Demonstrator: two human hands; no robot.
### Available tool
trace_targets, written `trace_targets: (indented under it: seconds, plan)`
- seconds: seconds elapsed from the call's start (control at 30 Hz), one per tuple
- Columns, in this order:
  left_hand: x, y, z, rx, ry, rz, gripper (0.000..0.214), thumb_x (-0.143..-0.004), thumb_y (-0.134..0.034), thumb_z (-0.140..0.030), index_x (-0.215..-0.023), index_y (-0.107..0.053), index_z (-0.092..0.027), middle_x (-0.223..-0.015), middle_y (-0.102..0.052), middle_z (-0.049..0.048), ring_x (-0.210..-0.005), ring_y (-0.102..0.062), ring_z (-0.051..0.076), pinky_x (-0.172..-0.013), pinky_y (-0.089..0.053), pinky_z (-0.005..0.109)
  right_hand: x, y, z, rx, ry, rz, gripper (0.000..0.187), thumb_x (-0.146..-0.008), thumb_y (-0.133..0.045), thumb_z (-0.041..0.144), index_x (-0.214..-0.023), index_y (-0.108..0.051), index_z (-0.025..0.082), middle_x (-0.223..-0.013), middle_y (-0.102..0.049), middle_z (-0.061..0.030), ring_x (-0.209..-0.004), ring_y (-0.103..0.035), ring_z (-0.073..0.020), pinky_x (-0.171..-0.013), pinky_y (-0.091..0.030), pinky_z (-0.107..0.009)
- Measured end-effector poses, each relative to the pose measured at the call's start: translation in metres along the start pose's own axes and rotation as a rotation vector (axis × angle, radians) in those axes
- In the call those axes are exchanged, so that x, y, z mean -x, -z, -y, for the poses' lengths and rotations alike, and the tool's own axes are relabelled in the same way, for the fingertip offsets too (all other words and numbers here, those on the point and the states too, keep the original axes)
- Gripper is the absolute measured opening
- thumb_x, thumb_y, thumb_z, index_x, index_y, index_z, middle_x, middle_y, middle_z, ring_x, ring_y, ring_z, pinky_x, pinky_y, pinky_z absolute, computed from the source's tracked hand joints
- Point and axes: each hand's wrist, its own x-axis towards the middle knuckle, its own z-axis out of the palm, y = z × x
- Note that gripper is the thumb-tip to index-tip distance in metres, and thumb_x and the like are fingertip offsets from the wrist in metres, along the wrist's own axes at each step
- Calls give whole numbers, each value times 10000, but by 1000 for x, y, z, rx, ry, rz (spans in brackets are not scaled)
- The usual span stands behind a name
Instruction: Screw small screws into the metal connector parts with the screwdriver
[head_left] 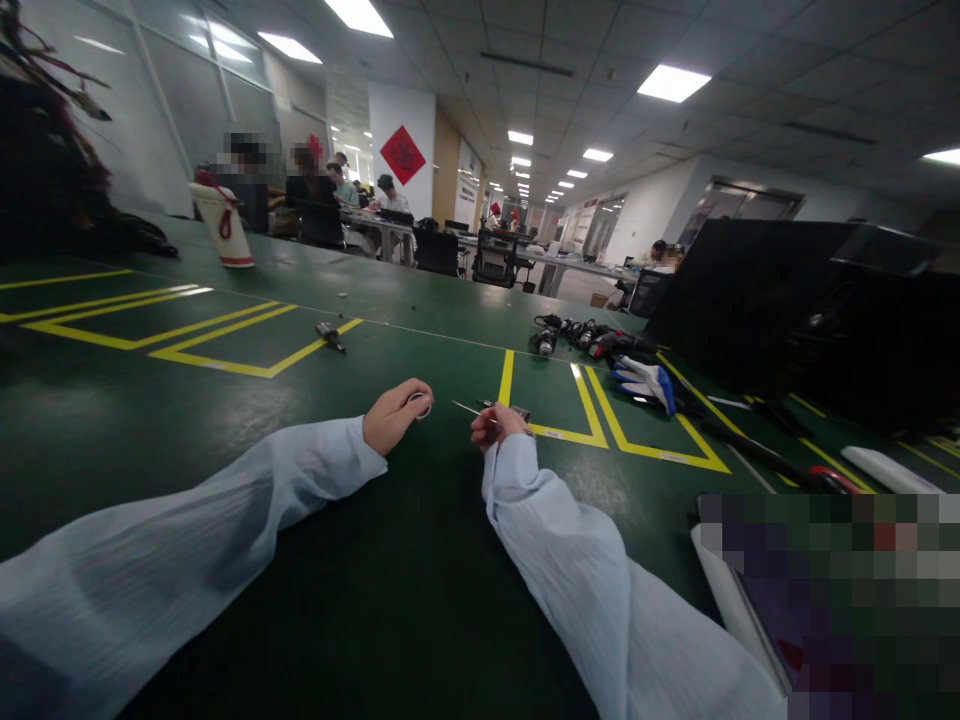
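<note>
In the middle of the head view, my left hand (pixel 396 415) is closed on a small pale metal ring (pixel 420 404), held between thumb and fingers. To its right, my right hand (pixel 499 425) is closed around a thin pointed metal tool (pixel 466 408); its tip points left toward the ring, with a gap between them. My fingers hide the tool's other end, so its exact kind is unclear. A small dark metal part (pixel 521 413) shows just behind my right hand. Both hands are just above the green table (pixel 420 580).
Yellow tape outlines (pixel 600 415) mark the tabletop. A metal clamp-like piece (pixel 331 337) lies left of centre. A paper cup (pixel 225 225) stands far left. Dark tools (pixel 574 335) and a blue-white glove (pixel 646 385) lie at right. Near the right edge is a tablet-like device (pixel 739 600).
</note>
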Motion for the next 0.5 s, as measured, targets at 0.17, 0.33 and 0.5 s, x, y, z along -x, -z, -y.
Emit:
trace_targets:
  seconds: [0.17,0.33,0.5]
  plan:
    - [7,-4,-6,76,-8,-9,296,-830,-307,-395,-782,-497,-173,-701,-505,10,-645,-499,147,-607,-433,272,9,-10,-9,509,370,-42,174,-682,-580,353,-685,-582,179,-630,-584,2,-547,-516,-116,-512,-431,-245]
    - [27,-16,-20,250,-60,34,351,-837,-321,-464,-931,-508,-182,-908,-554,58,-877,-525,200,-792,-426,320,16,-13,-10,919,617,165,160,-591,-637,262,-693,-530,201,-766,-590,-21,-712,-538,-169,-688,-445,-310]
    - [33,-23,-20,423,-13,58,395,-825,-351,-503,-1040,-450,-187,-976,-544,68,-931,-514,212,-836,-402,342,22,-13,-3,944,692,213,196,-626,-624,274,-735,-476,205,-753,-571,-26,-702,-530,-175,-674,-445,-319]
